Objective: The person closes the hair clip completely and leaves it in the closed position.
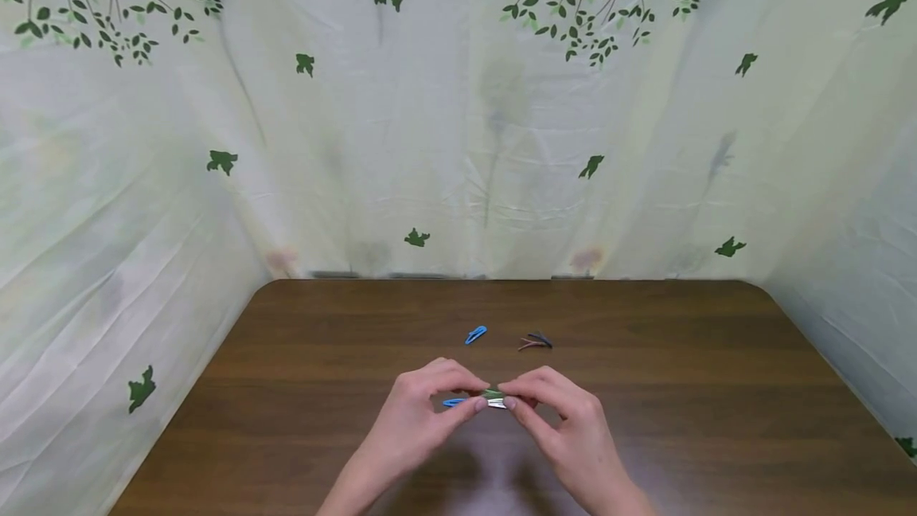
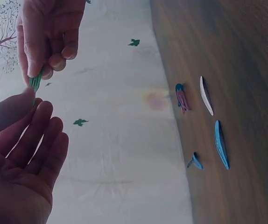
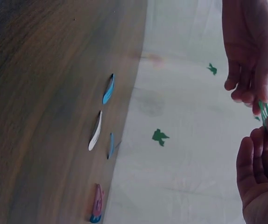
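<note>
Both hands: our left hand (image 1: pixel 419 412) and right hand (image 1: pixel 566 420) pinch one green clip (image 1: pixel 493 394) above the tabletop (image 1: pixel 716 420) | step: pulling it open, we think | next: a soft tug | blue clip (image 1: pixel 476 334) at 12 o'clock

Dark wooden table (image 1: pixel 286 388); pale curtain (image 1: pixel 444 142) printed with green leaves behind it

green hair clip (image 1: pixel 493 394), blue clips (image 1: pixel 476 334), white clip (image 2: pixel 206 95), dark brown wood-grain table (image 1: pixel 680 388), leaf-patterned pale cloth (image 1: pixel 458 142)
</note>
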A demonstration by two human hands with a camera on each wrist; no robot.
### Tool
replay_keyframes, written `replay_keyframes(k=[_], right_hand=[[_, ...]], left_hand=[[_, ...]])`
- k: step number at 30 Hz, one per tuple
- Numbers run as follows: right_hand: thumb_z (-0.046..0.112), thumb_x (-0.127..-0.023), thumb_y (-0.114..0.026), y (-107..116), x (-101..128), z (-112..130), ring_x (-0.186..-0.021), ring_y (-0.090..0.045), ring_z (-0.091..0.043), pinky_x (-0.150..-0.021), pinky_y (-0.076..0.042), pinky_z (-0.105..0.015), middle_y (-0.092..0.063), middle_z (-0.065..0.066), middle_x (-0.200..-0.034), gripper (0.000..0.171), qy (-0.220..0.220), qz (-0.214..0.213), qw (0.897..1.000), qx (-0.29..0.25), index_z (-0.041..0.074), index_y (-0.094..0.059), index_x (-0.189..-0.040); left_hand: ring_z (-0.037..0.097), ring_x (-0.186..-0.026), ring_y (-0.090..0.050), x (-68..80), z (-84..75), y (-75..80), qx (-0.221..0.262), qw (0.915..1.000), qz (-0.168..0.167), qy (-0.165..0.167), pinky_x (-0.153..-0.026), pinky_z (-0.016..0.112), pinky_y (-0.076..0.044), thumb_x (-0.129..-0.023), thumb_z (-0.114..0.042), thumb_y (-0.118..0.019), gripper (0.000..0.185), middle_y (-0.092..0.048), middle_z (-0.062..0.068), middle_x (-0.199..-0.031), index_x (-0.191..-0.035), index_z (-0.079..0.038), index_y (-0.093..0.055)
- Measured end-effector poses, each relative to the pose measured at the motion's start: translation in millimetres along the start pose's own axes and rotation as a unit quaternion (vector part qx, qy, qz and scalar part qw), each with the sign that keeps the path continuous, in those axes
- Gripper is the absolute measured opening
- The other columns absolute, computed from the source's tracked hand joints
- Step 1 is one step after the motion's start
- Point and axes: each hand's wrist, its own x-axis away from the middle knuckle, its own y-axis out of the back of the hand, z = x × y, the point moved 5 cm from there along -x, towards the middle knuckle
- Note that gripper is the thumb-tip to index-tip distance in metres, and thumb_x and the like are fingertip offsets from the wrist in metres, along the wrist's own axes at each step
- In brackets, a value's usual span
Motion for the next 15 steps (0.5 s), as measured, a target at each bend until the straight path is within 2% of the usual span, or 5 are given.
replay_keyframes(k=[6, 11, 15], right_hand=[[-0.004, -0.083, -0.074, -1.9, 1.3, -3.0, -0.087, -0.064, -0.013, -0.076, -0.051, -0.021, -0.068, 0.002, -0.097, 0.029, -0.001, -0.001, 1.000, -0.017, 0.012, -0.074, -0.107], [-0.005, -0.083, -0.074, -2.2, 2.3, -5.2, -0.086, -0.064, -0.014, -0.075, -0.051, -0.021, -0.069, -0.001, -0.095, 0.028, -0.010, -0.002, 1.000, -0.026, 0.011, -0.074, -0.106], [-0.005, -0.084, -0.073, -2.3, 2.8, -6.4, -0.087, -0.064, -0.015, -0.074, -0.053, -0.023, -0.069, 0.001, -0.096, 0.028, -0.023, 0.001, 0.998, -0.054, 0.012, -0.073, -0.106]], left_hand=[[0.007, -0.083, -0.063, -0.2, -0.2, 1.3, -0.004, 0.9995, -0.029, -0.011, -0.067, 0.024, -0.051, -0.084, -0.007, -0.078, 0.013, -0.070, -0.012, -0.086, -0.092, -0.017, -0.077], [0.007, -0.082, -0.063, -0.5, 0.4, 0.7, 0.000, 0.9992, -0.037, -0.018, -0.067, 0.023, -0.051, -0.083, -0.006, -0.078, 0.013, -0.070, -0.012, -0.085, -0.090, -0.016, -0.077], [0.007, -0.081, -0.062, -0.8, 0.5, -0.3, 0.005, 0.9990, -0.041, -0.019, -0.067, 0.024, -0.051, -0.084, -0.006, -0.078, 0.012, -0.069, -0.013, -0.084, -0.088, -0.017, -0.076]])
